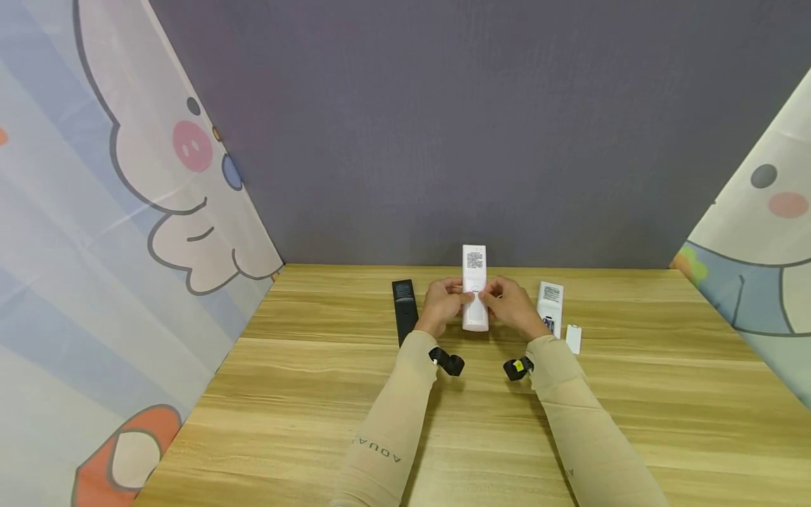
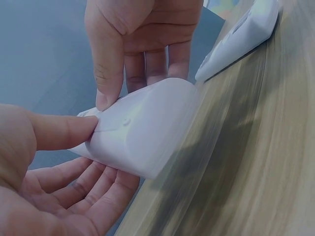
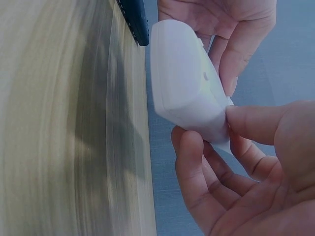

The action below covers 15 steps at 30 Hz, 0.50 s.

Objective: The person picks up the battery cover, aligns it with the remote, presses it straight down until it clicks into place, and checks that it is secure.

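Note:
A white remote control (image 1: 475, 287) is held between both hands above the table, its labelled back facing up. My left hand (image 1: 443, 303) grips its left side, thumb on the back by the battery cover (image 1: 475, 304). From the right side, my right hand (image 1: 510, 304) pinches it, thumb also on the back. In the left wrist view the two thumbs nearly meet at the cover's upper edge, and the cover appears to be in place. Curled fingers of the left hand (image 2: 64, 191) support the underside. The right wrist view shows the right hand's fingers (image 3: 194, 162) under the remote.
A black remote (image 1: 405, 306) lies left of the hands, partly behind the left forearm. On the right lies a second white remote (image 1: 550, 296), its battery compartment uncovered with a battery (image 1: 548, 324) showing. Beside it is a loose white cover (image 1: 573, 339). A grey wall (image 1: 475, 141) rises behind the table.

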Motion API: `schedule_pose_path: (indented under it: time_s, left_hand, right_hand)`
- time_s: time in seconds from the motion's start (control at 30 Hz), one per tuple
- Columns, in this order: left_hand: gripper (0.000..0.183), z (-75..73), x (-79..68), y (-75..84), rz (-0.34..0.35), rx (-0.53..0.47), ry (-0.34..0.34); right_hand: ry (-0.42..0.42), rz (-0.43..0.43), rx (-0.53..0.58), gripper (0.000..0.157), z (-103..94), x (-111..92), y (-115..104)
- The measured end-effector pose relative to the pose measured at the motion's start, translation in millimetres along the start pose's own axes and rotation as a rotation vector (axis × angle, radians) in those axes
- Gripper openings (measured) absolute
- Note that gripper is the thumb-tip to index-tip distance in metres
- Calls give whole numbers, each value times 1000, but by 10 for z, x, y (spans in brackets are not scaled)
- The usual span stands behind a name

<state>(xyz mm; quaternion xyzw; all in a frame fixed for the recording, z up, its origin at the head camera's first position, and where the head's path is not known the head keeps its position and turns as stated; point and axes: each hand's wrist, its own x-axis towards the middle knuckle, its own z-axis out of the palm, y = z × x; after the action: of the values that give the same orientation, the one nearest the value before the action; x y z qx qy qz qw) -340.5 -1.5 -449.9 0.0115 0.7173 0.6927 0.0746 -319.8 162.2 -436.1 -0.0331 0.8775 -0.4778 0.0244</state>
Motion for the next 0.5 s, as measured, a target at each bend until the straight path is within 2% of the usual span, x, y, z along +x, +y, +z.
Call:
schedule_pose_path:
  time_s: [0.5]
  left_hand:
    - [37, 15, 16, -10, -3, 8, 17]
  right_hand:
    - [5, 12, 8, 12, 2, 2, -3]
